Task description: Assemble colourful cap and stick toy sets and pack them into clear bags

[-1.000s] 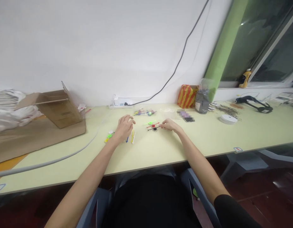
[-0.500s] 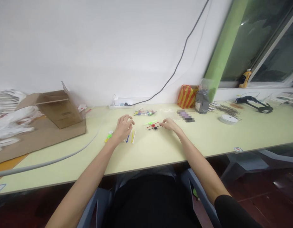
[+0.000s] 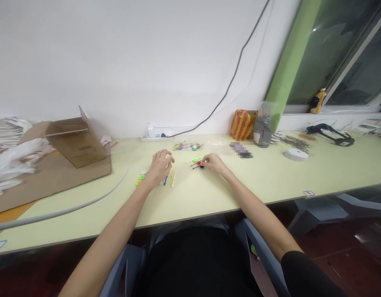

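Note:
My left hand (image 3: pixel 159 166) hangs open over the table, its fingers bent and apart. Just right of it lie a blue plastic arrow (image 3: pixel 165 180) and a yellow arrow (image 3: pixel 172 177) with a white one (image 3: pixel 173 180) alongside. Small round discs, among them a green disc (image 3: pixel 142 177) and a white disc (image 3: pixel 144 172), sit left of the wrist. My right hand (image 3: pixel 214 163) is closed, fingertips pinched at the middle of a red arrow spinner (image 3: pixel 195 164) and a black arrow spinner (image 3: pixel 196 168); which one it grips is unclear. A green spinner (image 3: pixel 195 160) lies behind them.
Bagged colourful pieces (image 3: pixel 188 145) lie near the wall below a power strip (image 3: pixel 156 137). An open cardboard box (image 3: pixel 77 144) stands left. A striped bag (image 3: pixel 240 125), a dark jar (image 3: pixel 262 133), a blurred-out object (image 3: pixel 241 150) and a white round reel (image 3: pixel 297 154) are right.
My right hand has moved left, from the right tips of the arrow spinners to their middles, and now covers their right ends. My left hand has stayed in place.

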Tool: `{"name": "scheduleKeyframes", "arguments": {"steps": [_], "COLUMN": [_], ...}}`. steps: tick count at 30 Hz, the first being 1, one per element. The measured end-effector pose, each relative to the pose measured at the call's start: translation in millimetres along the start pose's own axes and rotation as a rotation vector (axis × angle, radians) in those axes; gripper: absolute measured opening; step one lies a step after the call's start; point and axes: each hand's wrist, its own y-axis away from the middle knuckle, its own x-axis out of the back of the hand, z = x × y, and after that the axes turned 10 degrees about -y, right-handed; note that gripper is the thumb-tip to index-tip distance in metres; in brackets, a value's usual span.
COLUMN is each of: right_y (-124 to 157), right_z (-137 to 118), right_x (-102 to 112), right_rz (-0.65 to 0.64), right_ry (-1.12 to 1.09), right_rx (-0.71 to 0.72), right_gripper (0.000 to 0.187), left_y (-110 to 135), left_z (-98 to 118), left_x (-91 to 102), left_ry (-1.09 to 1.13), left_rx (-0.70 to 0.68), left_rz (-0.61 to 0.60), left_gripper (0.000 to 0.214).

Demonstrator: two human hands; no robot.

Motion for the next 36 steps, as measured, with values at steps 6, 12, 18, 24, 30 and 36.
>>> {"name": "scheduleKeyframes", "arguments": {"steps": [6, 12, 18, 24, 30, 36], "right_y": [0.1, -5.6, -11.0, -11.1, -7.0, -3.5], "right_z": [6.5, 8.1, 7.7, 5.6, 7.1, 5.4], "right_x": [-4.1, -1.7, 3.3, 7.8, 9.6, 8.1], "right_rz": [-0.044, -0.099, -0.138, -0.183, -0.213, -0.123], "right_ry": [-0.114, -0.124, -0.100, -0.150, -0.246, -0.145], "right_rx": [-0.033, -0.082, -0.101, -0.145, -0.097, -0.017], "right_gripper": [0.024, 0.021, 0.019, 0.023, 0.031, 0.033], "left_y": [0.3, 0.4, 0.4, -0.5, -0.5, -0.2], "left_z": [2.1, 1.1, 1.9, 2.6, 3.0, 3.9], "left_x": [1.2, -1.5, -0.1, 0.5, 0.7, 1.7], "left_ry": [0.008, 0.017, 0.012, 0.028, 0.048, 0.054], "left_rx": [0.007, 0.010, 0.011, 0.017, 0.024, 0.028], "left_rz": [-0.009, -0.017, -0.027, -0.028, -0.032, -0.039], "left_gripper": [0.024, 0.024, 0.024, 0.024, 0.025, 0.025]}}
